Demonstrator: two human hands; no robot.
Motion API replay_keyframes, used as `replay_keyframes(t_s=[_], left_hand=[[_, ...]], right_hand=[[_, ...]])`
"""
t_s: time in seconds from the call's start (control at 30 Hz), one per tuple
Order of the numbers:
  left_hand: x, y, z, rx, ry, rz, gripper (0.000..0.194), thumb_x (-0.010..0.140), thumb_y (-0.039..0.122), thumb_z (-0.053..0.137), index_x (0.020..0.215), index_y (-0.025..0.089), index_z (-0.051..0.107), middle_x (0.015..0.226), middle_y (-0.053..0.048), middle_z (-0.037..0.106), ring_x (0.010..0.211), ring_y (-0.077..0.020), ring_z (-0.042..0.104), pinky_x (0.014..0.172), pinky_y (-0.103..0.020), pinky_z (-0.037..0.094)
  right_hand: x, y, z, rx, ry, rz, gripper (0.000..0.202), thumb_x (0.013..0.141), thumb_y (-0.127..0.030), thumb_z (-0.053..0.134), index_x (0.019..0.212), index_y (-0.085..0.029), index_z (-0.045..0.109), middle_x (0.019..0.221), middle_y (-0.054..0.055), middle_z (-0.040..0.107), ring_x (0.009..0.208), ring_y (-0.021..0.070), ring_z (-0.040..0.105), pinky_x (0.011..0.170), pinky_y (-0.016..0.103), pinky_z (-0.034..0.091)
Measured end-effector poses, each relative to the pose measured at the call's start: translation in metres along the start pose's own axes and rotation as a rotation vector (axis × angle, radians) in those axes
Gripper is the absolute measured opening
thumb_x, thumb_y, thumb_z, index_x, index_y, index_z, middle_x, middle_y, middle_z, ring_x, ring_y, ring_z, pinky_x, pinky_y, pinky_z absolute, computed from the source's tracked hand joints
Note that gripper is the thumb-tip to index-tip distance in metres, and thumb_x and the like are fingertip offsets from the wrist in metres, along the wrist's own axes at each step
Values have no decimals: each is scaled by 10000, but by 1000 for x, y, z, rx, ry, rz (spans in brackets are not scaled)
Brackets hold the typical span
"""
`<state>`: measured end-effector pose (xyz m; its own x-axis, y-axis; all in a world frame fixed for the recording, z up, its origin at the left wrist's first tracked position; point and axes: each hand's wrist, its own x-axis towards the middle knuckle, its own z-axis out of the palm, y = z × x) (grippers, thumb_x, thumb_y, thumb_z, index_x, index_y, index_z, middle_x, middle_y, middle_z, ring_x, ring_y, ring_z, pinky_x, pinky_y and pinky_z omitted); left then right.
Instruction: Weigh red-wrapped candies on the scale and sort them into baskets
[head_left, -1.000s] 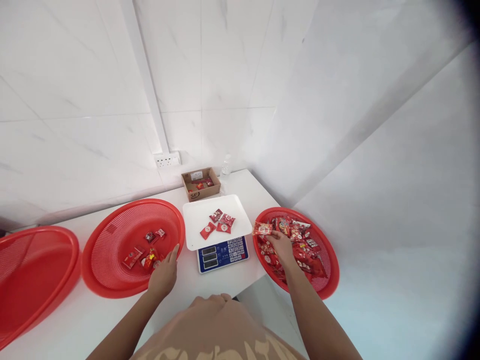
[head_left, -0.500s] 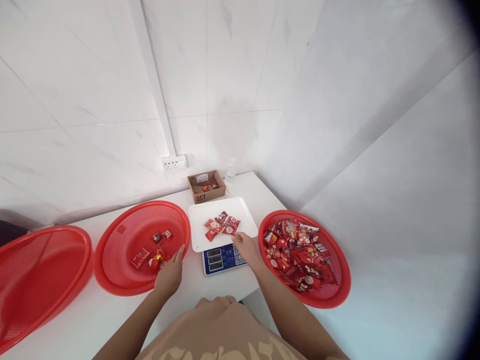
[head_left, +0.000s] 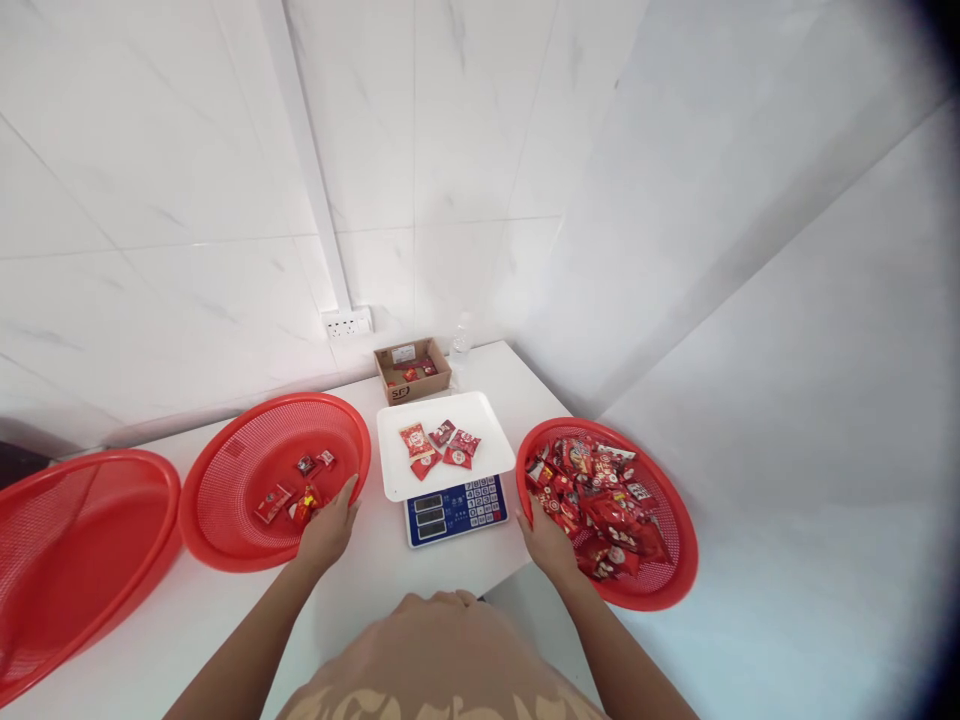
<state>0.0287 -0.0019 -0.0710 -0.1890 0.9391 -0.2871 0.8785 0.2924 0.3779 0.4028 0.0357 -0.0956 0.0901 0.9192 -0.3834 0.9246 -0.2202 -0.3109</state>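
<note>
My left hand [head_left: 328, 527] is closed over the near right rim of a red plastic basket [head_left: 217, 480]. A few red-wrapped packets [head_left: 306, 505] and smaller wrapped pieces lie inside that basket. On the right, my right hand [head_left: 549, 540] holds the left rim of another red basket [head_left: 679, 560], its thumb outside and its fingers inside. This one is heaped with red snack packets [head_left: 600, 490]. Between the hands stands a blue digital scale [head_left: 457, 512] with a white tray [head_left: 397, 480] on top. Several small red packets [head_left: 442, 445] lie spread on the tray.
A third red basket [head_left: 97, 580] stands tilted at the far left. Behind the scale is a small cardboard box [head_left: 401, 393] with red packets in it, and a clear bottle [head_left: 461, 338] beside it. A wall socket [head_left: 347, 322] sits above the white table [head_left: 390, 580].
My right hand has left the tray's packets and moved right onto the right basket's rim. The tray's packets are spread wider. The left basket has shifted slightly left and away with my left hand.
</note>
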Motion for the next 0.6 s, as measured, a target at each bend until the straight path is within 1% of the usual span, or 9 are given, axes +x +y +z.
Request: replay_keyframes(t_s=[0.1,0.17,0.23,0.33,0.4,0.43,0.47,0.53,0.6], left_hand=[[3,-7,-8,-17,-44,-44,559,910,411,250,1390,131,311,1189,-167,611,1059,-276,599,845,-386,462],[0,-11,-14,-19,-83,-60,548,899,437,274,1344,137,385,1171,-159,624,1063,-277,597,860,-385,454],[-5,-18,-20,-47,-103,-55,531,887,469,290,1276,155,469,1203,-137,611,1103,-266,574,890,-370,441],[-18,-40,-25,-102,-138,-64,495,888,453,267,1208,185,534,1209,-105,615,1106,-236,576,912,-341,435],[-31,-62,-27,-62,-148,-89,490,877,406,284,1265,186,484,1169,-111,636,1052,-239,606,888,-353,450],[-39,-74,-28,-2,-100,-118,537,861,411,310,1335,178,402,1145,-122,645,1037,-258,612,874,-383,457],[-48,-87,-30,74,-13,-111,596,845,425,339,1378,159,335,1179,-144,620,1083,-274,583,892,-406,445],[-68,-114,-37,286,236,-87,646,805,397,397,1381,116,321,1344,-196,474,1254,-312,427,1001,-462,341],[-85,-142,-45,455,408,-211,691,796,376,411,1413,119,237,1439,-206,339,1347,-336,263,1031,-522,264]], right_hand=[[0,-3,-1,-9,11,-18,569,916,-419,256,1405,-127,276,1262,183,546,1099,268,568,880,359,417],[1,-4,-3,5,12,-32,568,915,-412,265,1403,-123,279,1276,183,536,1111,264,561,894,355,408],[1,-3,-3,21,22,-41,568,912,-412,273,1404,-128,277,1300,178,518,1121,263,554,901,355,403],[2,0,0,36,32,-39,567,910,-421,272,1405,-144,277,1291,167,528,1102,267,564,889,360,407],[3,1,2,39,33,-40,565,909,-423,268,1404,-150,280,1292,162,528,1096,268,567,887,362,408],[3,1,2,35,32,-38,564,909,-422,269,1404,-150,280,1303,160,519,1100,267,564,890,361,407],[3,1,3,28,29,-33,563,910,-420,272,1405,-151,278,1314,160,508,1105,264,561,894,358,404],[3,-1,2,10,23,-21,563,911,-413,275,1406,-145,275,1317,164,504,1114,256,556,900,347,401],[3,-2,0,-5,16,-14,567,912,-406,277,1408,-130,273,1313,174,504,1127,254,549,902,340,401]])
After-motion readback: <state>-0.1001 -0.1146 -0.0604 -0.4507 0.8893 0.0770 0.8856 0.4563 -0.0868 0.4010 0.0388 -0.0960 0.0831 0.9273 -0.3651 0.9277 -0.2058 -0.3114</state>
